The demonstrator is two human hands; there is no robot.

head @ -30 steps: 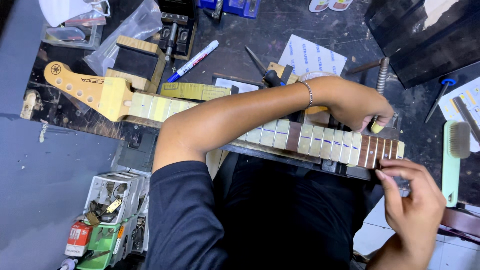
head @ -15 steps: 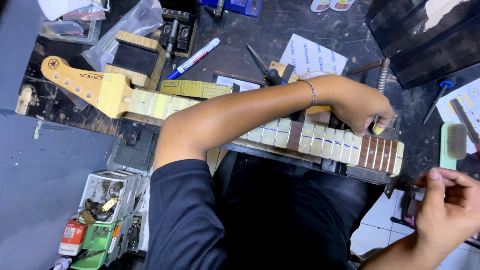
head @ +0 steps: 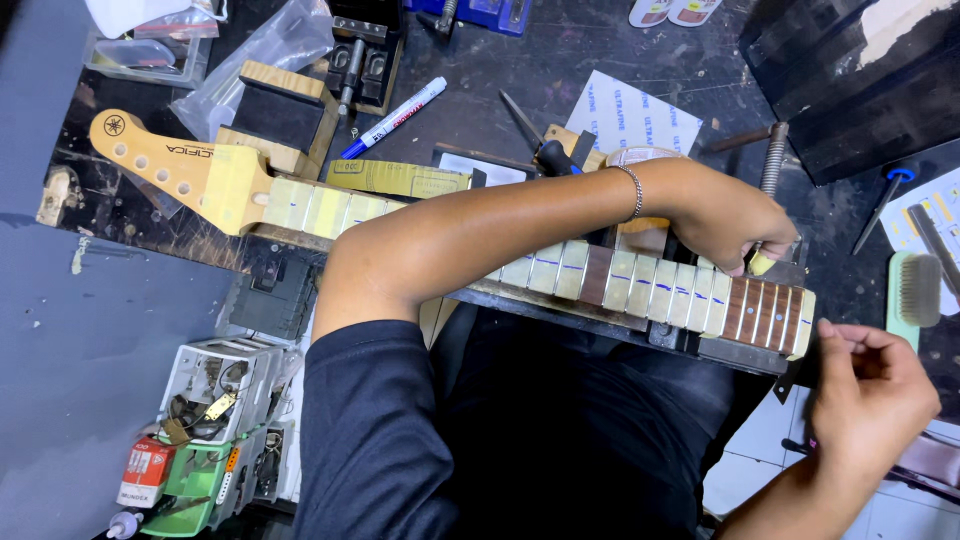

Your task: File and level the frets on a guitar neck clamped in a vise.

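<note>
Workbench (head: pixel 620 60) of dark, scuffed board runs across in front of me, and at its left edge grey floor (head: pixel 90 340) drops away. Low on that side sit small open boxes of parts (head: pixel 215 385), one green. On the bench itself the guitar neck (head: pixel 540 265) lies lengthwise, its pale headstock (head: pixel 150 160) pointing left, the fretboard covered in strips of light tape except for the bare dark frets at the right end. Behind it lie a wooden block with a black pad (head: pixel 275 115), a clear plastic bag (head: pixel 265 50) and a blue-and-white marker (head: pixel 395 118). My left arm crosses over the neck, and my left hand (head: pixel 735 220) is curled tight on a small yellowish piece (head: pixel 760 263) at the upper edge of the bare frets. My right hand (head: pixel 870 390) hangs just off the neck's right end, fingers drawn together, thumb against fingertips; whether anything is between them I cannot tell. Farthest right, a green brush (head: pixel 912 295) lies on the bench.
</note>
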